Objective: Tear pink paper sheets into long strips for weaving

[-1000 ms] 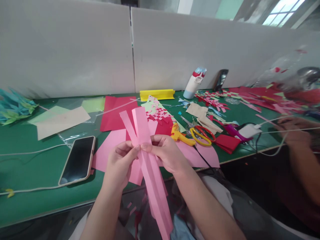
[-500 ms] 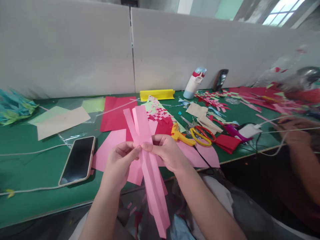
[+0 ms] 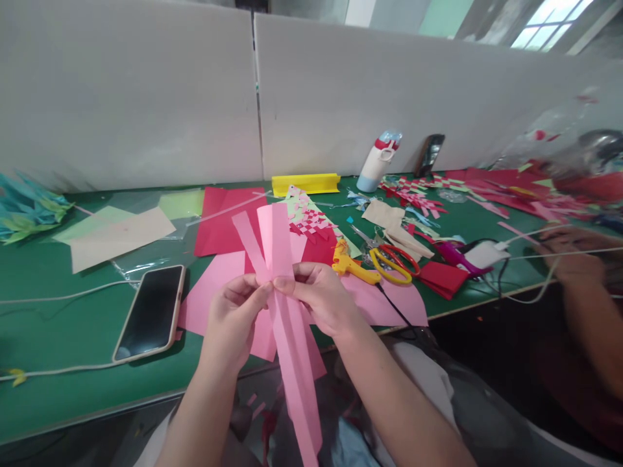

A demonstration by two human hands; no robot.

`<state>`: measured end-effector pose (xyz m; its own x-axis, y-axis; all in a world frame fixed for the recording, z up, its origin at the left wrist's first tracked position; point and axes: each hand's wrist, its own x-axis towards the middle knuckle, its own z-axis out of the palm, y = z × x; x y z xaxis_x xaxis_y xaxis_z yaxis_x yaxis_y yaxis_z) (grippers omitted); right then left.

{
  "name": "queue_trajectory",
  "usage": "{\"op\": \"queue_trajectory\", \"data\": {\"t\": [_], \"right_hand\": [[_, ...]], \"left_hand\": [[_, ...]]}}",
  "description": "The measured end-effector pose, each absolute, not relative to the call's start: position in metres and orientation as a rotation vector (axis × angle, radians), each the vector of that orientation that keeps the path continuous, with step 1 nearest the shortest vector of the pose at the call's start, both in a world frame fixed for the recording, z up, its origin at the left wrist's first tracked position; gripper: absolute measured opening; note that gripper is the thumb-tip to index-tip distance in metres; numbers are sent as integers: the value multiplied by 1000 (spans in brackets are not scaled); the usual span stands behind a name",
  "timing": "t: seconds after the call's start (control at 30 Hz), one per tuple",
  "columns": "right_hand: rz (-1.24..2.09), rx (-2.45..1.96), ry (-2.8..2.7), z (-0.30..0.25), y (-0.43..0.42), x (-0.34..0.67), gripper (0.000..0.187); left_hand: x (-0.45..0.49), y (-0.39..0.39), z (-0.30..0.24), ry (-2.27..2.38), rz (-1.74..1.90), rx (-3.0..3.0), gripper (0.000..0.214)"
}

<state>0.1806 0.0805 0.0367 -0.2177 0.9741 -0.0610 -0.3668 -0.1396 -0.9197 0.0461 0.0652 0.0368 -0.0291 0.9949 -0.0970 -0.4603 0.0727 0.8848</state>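
A long folded sheet of pink paper [image 3: 292, 350] hangs between my hands over the table's front edge, its top end fanning apart into a narrow strip and a wider flap. My left hand [image 3: 238, 305] pinches it at the middle from the left side. Thumb to thumb with it, my right hand [image 3: 316, 295] grips the same spot from the right. The fingers behind the paper are partly hidden. Under and beyond my hands lie flat pink sheets [image 3: 214, 285], a red sheet [image 3: 224, 220] and a red-and-pink woven paper piece [image 3: 311, 224].
A yellow glue gun [image 3: 355, 267], scissors [image 3: 392, 267] and a folded red paper [image 3: 444, 279] lie right of my hands. A phone [image 3: 150, 314] with white cables lies left. A bottle [image 3: 379, 162] stands by the partition. Another person's hands [image 3: 574, 250] are at far right.
The upper strip of the pink paper has swung left, away from the wider flap. The lower end has shifted slightly left and down. Both hands keep their pinch.
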Motion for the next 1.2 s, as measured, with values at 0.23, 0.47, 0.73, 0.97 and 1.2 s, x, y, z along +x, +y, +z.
{"op": "queue_trajectory", "data": {"t": [0.23,0.47,0.73,0.97,1.2], "right_hand": [[1549,-905,-1033,36,82,183,17],[1627,-871,-1062,37,81,186,23],[1662,-824,-973,34,82,180,18],[1652,-810,-943,30,82,181,18],[1593,-886,-1018,35,83,185,18]], "left_hand": [[42,66,37,946,1336,831,12],[40,68,34,982,1327,846,11],[45,66,36,946,1358,785,15],[45,67,33,949,1372,794,13],[40,69,33,987,1288,883,11]]}}
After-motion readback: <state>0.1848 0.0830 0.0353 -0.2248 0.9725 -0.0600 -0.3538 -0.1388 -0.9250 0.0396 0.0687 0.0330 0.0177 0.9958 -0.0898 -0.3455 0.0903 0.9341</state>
